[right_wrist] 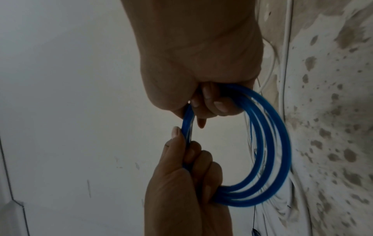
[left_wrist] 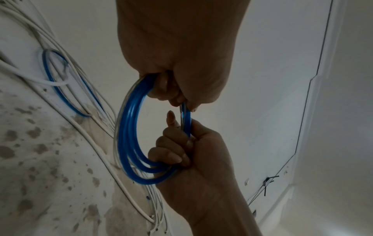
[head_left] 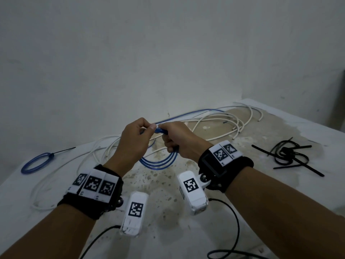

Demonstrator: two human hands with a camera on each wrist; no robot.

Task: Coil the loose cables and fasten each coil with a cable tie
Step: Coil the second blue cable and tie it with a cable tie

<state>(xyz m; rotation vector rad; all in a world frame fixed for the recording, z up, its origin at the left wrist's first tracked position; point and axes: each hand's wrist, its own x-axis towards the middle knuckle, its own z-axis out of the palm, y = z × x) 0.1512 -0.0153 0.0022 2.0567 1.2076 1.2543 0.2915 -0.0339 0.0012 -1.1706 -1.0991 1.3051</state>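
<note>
We counted two blue coils: one finished coil (head_left: 35,162) lay flat near the left edge of the surface (head_left: 298,128), cinched by a black cable tie (head_left: 62,151) whose tail pointed toward the wall, and the other, the blue cable (head_left: 158,161), was held up between both hands above the middle of the surface. This held coil showed about three or four turns in the wrist views, and its free length ran back toward the far edge among the loose white cables (head_left: 214,120). How many white cables there were we could not tell, since they lay tangled from the far right corner across to the left edge. A heap of spare black cable ties (head_left: 291,156) lay near the right edge, several of them, too crossed over to count. Our left hand (head_left: 134,144) was curled tight round the top of the coil, thumb and forefinger pinching the strands. Our right hand (head_left: 179,141) was likewise closed round the coil just beside it, fingers (left_wrist: 169,157) wrapped over the bundled turns and the thumb pressed along them. The two hands nearly touched at the fingertips.
</note>
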